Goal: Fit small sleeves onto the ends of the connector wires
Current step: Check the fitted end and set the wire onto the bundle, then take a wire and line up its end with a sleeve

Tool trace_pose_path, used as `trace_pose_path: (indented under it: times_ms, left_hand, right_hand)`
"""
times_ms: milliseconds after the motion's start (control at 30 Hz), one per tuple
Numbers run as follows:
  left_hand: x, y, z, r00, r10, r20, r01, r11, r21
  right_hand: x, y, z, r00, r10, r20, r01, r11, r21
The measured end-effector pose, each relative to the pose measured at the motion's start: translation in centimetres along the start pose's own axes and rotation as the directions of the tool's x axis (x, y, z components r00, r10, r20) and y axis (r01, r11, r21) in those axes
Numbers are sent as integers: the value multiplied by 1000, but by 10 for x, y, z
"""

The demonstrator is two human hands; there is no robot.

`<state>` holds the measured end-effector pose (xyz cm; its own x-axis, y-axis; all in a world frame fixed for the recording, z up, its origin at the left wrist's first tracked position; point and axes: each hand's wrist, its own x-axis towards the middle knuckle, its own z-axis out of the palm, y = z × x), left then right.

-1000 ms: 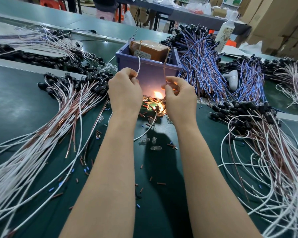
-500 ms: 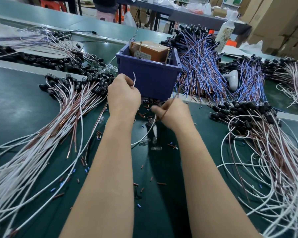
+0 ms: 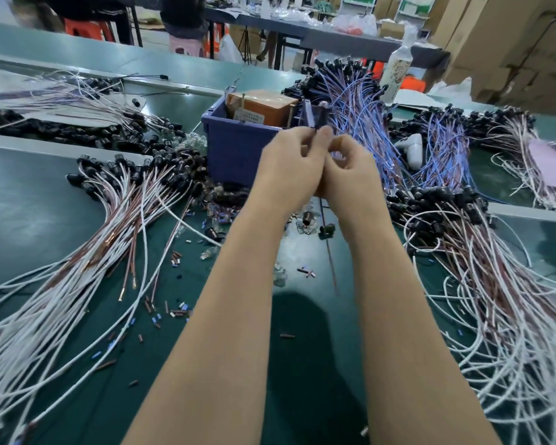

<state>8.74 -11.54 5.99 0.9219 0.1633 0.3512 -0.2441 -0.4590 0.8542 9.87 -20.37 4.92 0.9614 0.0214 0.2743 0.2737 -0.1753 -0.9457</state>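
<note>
Above the tabletop (image 3: pixel 45 200), mid-frame, pinches a thin brown wire (image 3: pixel 330 264) with left hand (image 3: pixel 289 168) and right hand (image 3: pixel 350 178); holds both close and high, likely to see its end.

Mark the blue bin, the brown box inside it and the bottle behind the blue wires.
blue bin (image 3: pixel 235 155), head view, bare front wall.
brown box (image 3: pixel 267 104), head view, top face.
bottle (image 3: pixel 397 77), head view, middle of its body.
</note>
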Motion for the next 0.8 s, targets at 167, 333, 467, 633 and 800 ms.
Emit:
trace_pose_path:
  times_ms: [167, 333, 467, 633, 800]
  left_hand:
    - [0, 57, 17, 1000, 17, 24, -7, 931, -365]
    - [9, 113, 33, 998, -22, -53, -24, 684, -729]
    - [7, 143, 86, 990, -86, 114, 142, 528, -837]
    - [-19, 128, 184, 855, -230, 465, 495, 627, -601]
    - [-49, 84, 238, 763, -346, 546, 527, 823, -214]
  right_hand:
    - [-20, -27, -50, 1000, -22, -4, 22, 989, 147]
    - [-55, -52, -143, 988, -110, -109, 86, 975, -206]
    - [-79, -60, -210, 917, -192, -351, -11, 865, -501]
    - [-74, -5, -244, 879, 100, -466, -410, 656, -634]
    - [-69, 73, -230, 786, 363, -501, -618, 501, -606]
